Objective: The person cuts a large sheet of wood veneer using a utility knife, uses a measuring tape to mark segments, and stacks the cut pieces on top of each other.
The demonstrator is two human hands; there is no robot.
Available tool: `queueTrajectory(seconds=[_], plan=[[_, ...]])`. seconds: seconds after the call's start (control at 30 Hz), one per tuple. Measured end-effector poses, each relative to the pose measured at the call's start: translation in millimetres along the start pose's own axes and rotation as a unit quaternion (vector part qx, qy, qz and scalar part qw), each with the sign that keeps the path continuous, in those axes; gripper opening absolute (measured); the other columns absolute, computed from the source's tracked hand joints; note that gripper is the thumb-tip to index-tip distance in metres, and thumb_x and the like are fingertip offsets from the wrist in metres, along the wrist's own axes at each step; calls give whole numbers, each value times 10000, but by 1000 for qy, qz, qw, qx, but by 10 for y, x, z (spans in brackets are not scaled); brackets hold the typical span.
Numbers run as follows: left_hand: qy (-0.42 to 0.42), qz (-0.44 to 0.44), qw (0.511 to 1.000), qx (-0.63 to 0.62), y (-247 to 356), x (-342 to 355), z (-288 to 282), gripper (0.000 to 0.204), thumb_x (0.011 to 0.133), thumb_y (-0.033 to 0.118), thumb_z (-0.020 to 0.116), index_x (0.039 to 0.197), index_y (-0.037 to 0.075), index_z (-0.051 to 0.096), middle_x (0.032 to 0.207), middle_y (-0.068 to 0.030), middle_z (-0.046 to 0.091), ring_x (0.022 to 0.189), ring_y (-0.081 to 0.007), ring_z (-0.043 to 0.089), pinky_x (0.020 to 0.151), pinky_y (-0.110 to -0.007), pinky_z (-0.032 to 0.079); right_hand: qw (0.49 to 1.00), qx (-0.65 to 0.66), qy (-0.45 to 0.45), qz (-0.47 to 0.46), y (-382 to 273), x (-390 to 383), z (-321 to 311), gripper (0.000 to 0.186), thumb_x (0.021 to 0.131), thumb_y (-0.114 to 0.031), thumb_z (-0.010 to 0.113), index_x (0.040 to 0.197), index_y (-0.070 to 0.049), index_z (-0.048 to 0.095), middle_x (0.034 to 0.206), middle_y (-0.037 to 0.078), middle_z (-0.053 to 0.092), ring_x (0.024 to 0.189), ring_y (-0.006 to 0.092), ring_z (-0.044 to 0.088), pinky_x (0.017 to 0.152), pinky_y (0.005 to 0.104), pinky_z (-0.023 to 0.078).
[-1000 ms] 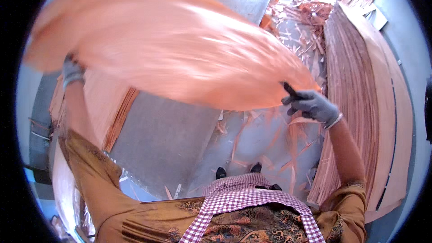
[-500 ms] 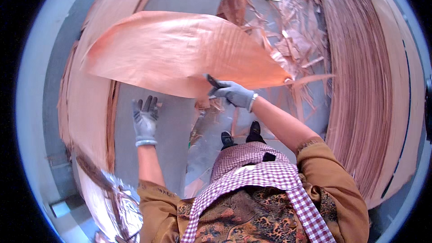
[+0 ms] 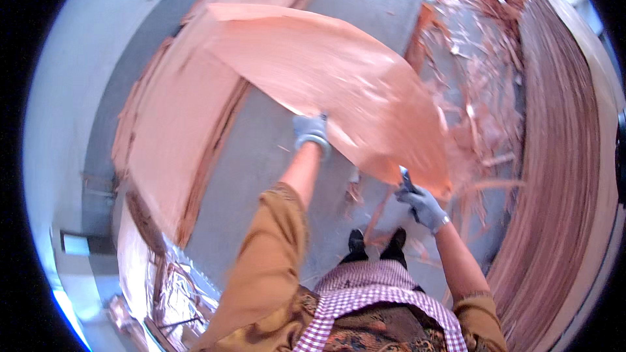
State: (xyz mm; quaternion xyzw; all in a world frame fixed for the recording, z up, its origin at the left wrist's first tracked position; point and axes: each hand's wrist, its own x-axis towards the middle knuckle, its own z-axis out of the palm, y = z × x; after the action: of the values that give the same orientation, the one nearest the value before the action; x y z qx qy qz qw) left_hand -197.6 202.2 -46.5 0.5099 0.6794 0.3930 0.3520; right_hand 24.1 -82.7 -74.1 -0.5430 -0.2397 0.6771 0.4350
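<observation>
A large, thin, reddish-tan sheet of wood veneer (image 3: 339, 72) spans the middle of the view, bowed and partly raised. My left hand (image 3: 310, 132), in a grey glove, is closed at the sheet's near edge; the sheet hides part of the fingers. In my right hand (image 3: 427, 212), also gloved, is a dark-handled knife (image 3: 406, 181), its tip pointing up at the sheet's near right corner. The knife's tip overlaps the sheet there; whether it touches cannot be made out.
On the left lies a long stack of veneer (image 3: 169, 130). A tall stack of veneer sheets (image 3: 561, 176) stands along the right. Torn veneer scraps (image 3: 482, 91) litter the grey floor between. A grey flat surface (image 3: 261, 156) extends beside the left stack.
My open left hand has moved up and right and closed at the sheet's edge. My right hand, with the knife, has gone right and down to the corner. The view has turned.
</observation>
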Motion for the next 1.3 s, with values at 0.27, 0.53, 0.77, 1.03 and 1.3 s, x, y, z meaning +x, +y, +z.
queueTrajectory(seconds=[0.27, 0.53, 0.77, 1.03, 1.3], plan=[[32, 169, 967, -188, 829, -116, 42, 307, 800, 21, 650, 1079, -57, 548, 1025, -117, 610, 913, -189, 554, 834, -319, 448, 996, 84, -6, 23, -361, -207, 19, 423, 818, -156, 572, 1221, -39, 520, 1001, 45, 625, 851, 124, 609, 576, 201, 423], [120, 209, 939, -246, 1269, 656, -1476, 359, 865, 159, 603, 1174, -14, 545, 1092, -99, 608, 934, -209, 569, 816, -342, 468, 996, 58, -45, -48, -1313, -169, 434, 449, 892, -202, 536, 1305, -47, 449, 1123, 38, 590, 787, 123, 631, 480, 165, 361], [243, 70, 938, -236, 669, 1726, -4002, 266, 846, 212, 640, 939, -25, 566, 954, -152, 614, 737, -247, 610, 623, -379, 517, 997, 51, -59, -29, -985, -10, 637, 363, 888, -217, 556, 1204, -40, 531, 1023, 20, 599, 761, 80, 581, 508, 168, 358], [447, -49, 893, -29, 53, 1661, -4827, 397, 844, 345, 578, 1006, -11, 647, 991, -160, 661, 821, -285, 643, 673, -396, 513, 994, 0, -66, -87, -1127, 642, 1337, 326, 894, -190, 536, 1194, -62, 525, 861, -43, 513, 612, 47, 428, 533, 194, 369], [461, 143, 729, 486, 101, 1847, -5168, 296, 920, 212, 447, 1098, 25, 593, 1101, -201, 600, 957, -301, 601, 811, -405, 458, 993, -44, -110, -7, -1070, 1281, 1969, 371, 920, -244, 498, 1258, -91, 497, 984, 12, 575, 600, 37, 448, 510, 181, 371]])
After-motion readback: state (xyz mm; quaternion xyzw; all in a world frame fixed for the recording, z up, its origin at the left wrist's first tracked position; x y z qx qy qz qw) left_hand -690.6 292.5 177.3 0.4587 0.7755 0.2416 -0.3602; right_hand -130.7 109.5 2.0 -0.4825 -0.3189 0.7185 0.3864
